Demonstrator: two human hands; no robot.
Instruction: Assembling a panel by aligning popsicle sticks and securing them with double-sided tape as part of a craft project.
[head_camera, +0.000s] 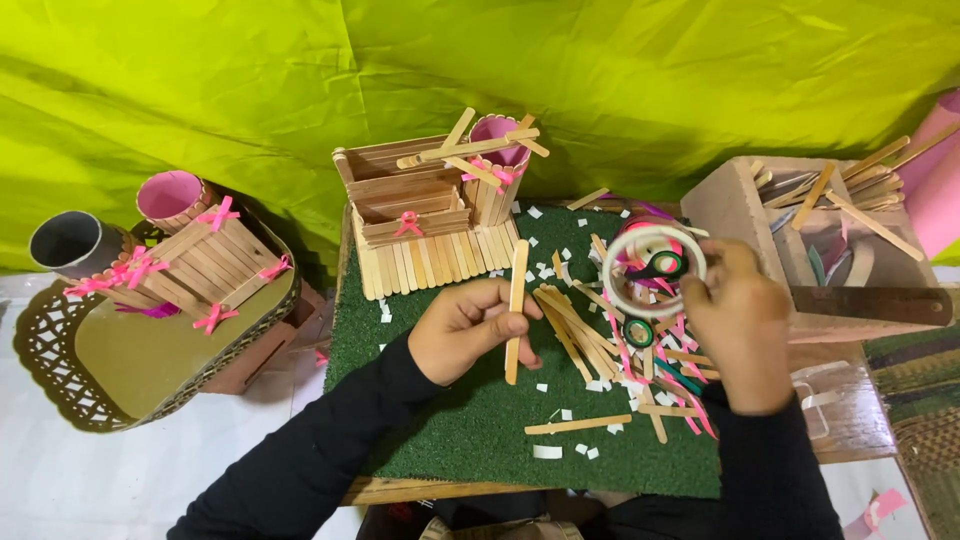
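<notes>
My left hand (462, 328) grips a single wooden craft stick (517, 300), held upright over the green turf mat (450, 430). My right hand (742, 322) holds a white roll of tape (655, 270) by its rim, above a heap of loose craft sticks and pink ribbon (640, 345). Small scissors with green-black handles (662, 266) lie in that heap, partly seen through the roll. Both sleeves are black.
A finished stick box with a pink-lined cup and pink bow (430, 205) stands at the mat's far edge. A second stick holder with tubes (170, 255) sits on a gold tray (120, 360) at left. A cardboard box of sticks (830, 240) stands right, a ruler (870, 305) across it.
</notes>
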